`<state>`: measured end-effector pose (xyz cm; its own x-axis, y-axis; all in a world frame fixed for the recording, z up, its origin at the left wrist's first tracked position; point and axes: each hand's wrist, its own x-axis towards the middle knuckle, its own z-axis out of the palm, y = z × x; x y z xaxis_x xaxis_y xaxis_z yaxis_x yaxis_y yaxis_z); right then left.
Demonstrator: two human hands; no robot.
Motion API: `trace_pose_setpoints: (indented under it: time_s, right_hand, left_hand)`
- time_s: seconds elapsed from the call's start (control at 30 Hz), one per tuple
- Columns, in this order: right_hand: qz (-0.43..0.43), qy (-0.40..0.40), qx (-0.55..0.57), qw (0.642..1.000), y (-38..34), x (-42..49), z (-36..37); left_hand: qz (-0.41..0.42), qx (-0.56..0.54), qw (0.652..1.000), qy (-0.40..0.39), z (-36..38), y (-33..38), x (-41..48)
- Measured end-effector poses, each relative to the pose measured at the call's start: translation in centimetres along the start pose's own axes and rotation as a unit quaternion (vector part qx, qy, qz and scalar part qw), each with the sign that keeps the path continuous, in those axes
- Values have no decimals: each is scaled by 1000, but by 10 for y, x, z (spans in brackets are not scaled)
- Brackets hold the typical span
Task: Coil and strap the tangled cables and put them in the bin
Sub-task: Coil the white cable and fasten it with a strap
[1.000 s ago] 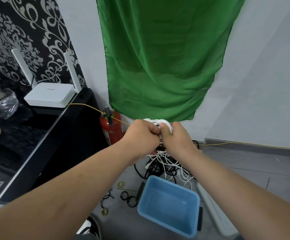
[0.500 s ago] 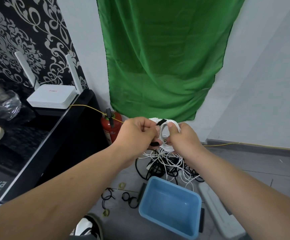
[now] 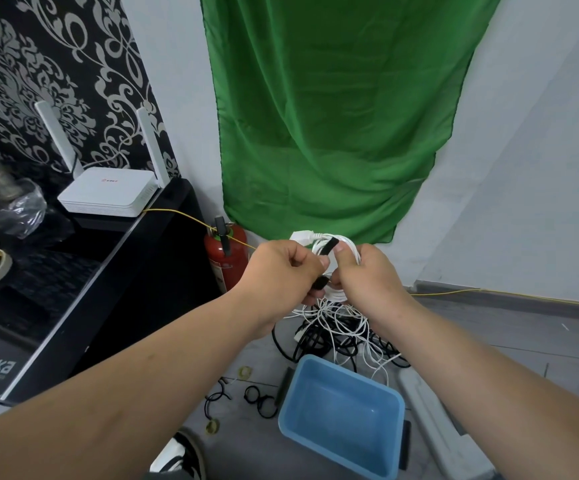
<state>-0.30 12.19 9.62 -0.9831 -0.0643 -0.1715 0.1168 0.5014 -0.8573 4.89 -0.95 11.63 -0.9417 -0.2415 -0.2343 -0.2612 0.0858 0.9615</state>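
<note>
The hands have drawn slightly apart since a second ago, so the white coil [image 3: 345, 244] and the black strap [image 3: 325, 246] across it now show. The left hand [image 3: 281, 271] pinches the strap's lower end; the right hand [image 3: 367, 277] grips the coil above the floor tangle [image 3: 336, 332] and blue bin [image 3: 343, 441]. The black worktop [image 3: 73, 275] reads "KUKA"; the router [image 3: 108, 194] logo is illegible.

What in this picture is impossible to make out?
Head view:
- Whether the black strap closes round the coiled white cable: left hand and right hand cover it.
- Tangled cable pile on the floor: partly behind the right forearm.
- White router's red label: too small to read.
</note>
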Motion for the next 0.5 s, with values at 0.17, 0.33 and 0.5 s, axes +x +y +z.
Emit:
trace_pose_setpoints:
  time_s: [0.17, 0.33, 0.5]
  right_hand:
    - [13, 3, 23, 1000, 1, 0, -3]
    - [9, -3, 29, 1000, 1, -1, -5]
    - [2, -1, 24, 1000, -1, 0, -3]
  left_hand:
    - [-49, -63, 996, -30, -1, 2, 2]
    - [-72, -113, 989, -62, 0, 5, -1]
    - [-63, -120, 990, -50, 1, 10, -4]
